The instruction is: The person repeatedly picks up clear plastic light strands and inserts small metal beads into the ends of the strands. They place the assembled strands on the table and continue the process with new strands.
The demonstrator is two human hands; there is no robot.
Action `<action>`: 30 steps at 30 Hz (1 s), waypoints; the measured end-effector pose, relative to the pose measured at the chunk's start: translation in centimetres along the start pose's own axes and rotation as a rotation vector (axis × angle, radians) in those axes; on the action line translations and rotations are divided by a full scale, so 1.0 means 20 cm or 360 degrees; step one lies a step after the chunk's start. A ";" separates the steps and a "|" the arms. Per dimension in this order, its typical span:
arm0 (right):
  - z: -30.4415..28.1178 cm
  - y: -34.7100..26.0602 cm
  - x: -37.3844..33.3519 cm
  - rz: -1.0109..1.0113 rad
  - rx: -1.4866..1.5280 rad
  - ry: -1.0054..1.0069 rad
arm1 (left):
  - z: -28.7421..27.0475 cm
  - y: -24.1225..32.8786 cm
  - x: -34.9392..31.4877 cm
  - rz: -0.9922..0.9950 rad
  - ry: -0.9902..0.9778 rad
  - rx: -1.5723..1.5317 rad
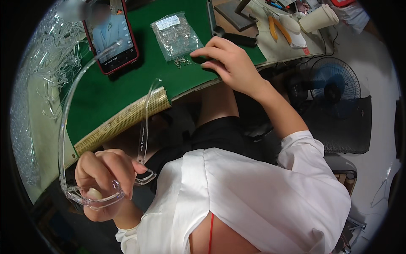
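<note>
My left hand (pixel 105 171) is closed around the front of a clear plastic eyeglass frame (pixel 61 148), low at the left. Its two temples point up and away from me, one with dark print along its inner side. Over the green mat (pixel 122 91), my right hand (pixel 230 63) reaches in from the right. Its index finger is stretched out, with the thumb apart below it and the other fingers partly hidden. Just left of these fingertips lies a small pile of tiny metal parts (pixel 182 62), too small to name. A clear plastic bag (pixel 175 38) of similar bits touches the pile's far side.
A phone (pixel 135 54) with its screen lit stands at the far left. Many clear frames (pixel 53 80) heap along the left edge. A gold patterned strip (pixel 122 120) lines the near table edge. Orange-handled pliers (pixel 272 27), a white cup (pixel 319 19) and a fan (pixel 336 84) are at right.
</note>
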State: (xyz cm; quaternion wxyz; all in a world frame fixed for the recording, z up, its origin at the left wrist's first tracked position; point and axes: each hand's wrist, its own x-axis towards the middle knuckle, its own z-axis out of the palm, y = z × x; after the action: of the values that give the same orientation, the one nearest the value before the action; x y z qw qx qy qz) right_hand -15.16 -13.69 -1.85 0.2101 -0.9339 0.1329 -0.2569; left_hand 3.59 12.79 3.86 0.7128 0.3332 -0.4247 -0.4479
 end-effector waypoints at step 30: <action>0.05 -0.07 0.03 0.0115 0.0000 0.0003 | 0.01 -0.18 0.15 0.0516 0.0152 0.1739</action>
State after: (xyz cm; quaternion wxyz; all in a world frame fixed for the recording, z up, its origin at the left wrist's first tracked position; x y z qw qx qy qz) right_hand -13.95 -12.38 -1.63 0.2192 -0.9282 0.1668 -0.2500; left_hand 2.86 8.65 1.88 0.5149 0.6039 -0.6076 -0.0326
